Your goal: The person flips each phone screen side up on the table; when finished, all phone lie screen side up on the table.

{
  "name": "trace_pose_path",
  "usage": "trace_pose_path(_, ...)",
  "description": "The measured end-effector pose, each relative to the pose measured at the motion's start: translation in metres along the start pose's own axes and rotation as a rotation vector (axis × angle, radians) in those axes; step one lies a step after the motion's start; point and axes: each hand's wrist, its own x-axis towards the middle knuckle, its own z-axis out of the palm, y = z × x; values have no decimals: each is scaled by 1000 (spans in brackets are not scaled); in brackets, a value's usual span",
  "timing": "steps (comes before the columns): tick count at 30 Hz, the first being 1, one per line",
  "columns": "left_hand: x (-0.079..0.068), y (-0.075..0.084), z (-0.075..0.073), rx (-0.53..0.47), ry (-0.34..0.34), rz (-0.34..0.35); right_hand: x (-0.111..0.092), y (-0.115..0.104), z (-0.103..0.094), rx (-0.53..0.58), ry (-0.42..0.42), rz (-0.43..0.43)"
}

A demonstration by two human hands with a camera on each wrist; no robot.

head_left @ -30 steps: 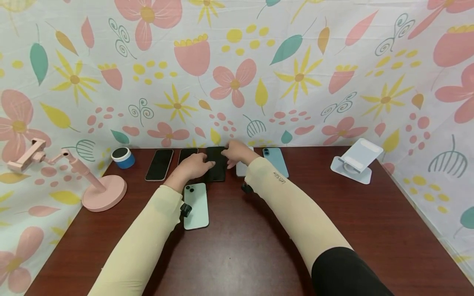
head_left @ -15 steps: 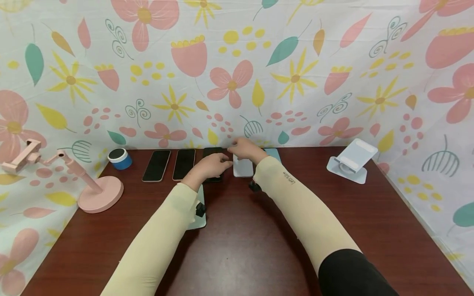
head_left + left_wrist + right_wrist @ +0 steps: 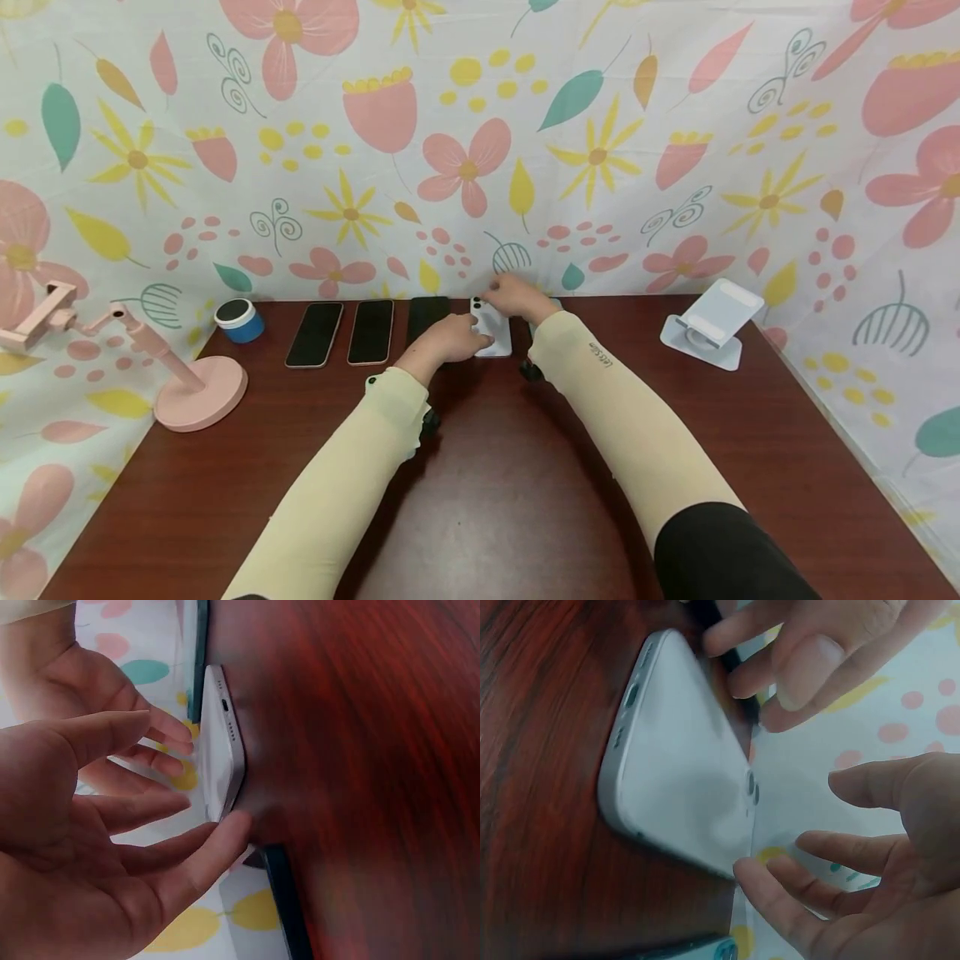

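Observation:
A white phone (image 3: pixel 492 333) lies back side up near the table's far edge, its camera lenses at the far end. In the left wrist view, a fingertip of my left hand (image 3: pixel 452 337) is right at one long edge of the white phone (image 3: pixel 219 750), the fingers spread and relaxed. Across the phone, my right hand (image 3: pixel 517 297) hovers by the camera end; in the right wrist view its loosely bent fingers (image 3: pixel 772 896) reach to the corner. Left of it lies a dark phone (image 3: pixel 427 313), partly behind my left hand. A light blue phone is mostly hidden by my right wrist.
Two black-screened phones lie farther left, one beside the blue round tub (image 3: pixel 240 321) and another (image 3: pixel 371 332) nearer the middle. A pink phone stand (image 3: pixel 201 393) stands at the left, a white folding stand (image 3: pixel 712 325) at the right. Flowered cloth backs the table (image 3: pixel 480 500).
Both hands have moved right, from the dark phone to the white phone. The dark phone is let go. My left forearm now covers the mint phone.

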Motion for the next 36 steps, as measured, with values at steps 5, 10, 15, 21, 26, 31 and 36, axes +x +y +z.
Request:
trace_pose_path(5, 4, 5, 7, 33, 15, -19, 2, 5, 1, -33, 22, 21)
trace_pose_path(10, 5, 11, 11, 121, 5, -2, 2, 8, 6, -46, 41, 27)
trace_pose_path(15, 4, 20, 11, 208, 2, 19, 4, 8, 11, -64, 61, 37)
trace_pose_path(21, 6, 27, 20, 293, 38, -52, 7, 8, 16, -139, 92, 63)
trace_pose_path(26, 8, 33, 27, 321, 73, -118, 6, 6, 18, -181, 92, 48)
trace_pose_path(31, 11, 38, 30, 368, 106, -112, 6, 6, 21, -221, 104, 36)
trace_pose_path(36, 15, 40, 35, 428, 147, -103, 7, 11, 24, -189, 112, 41)
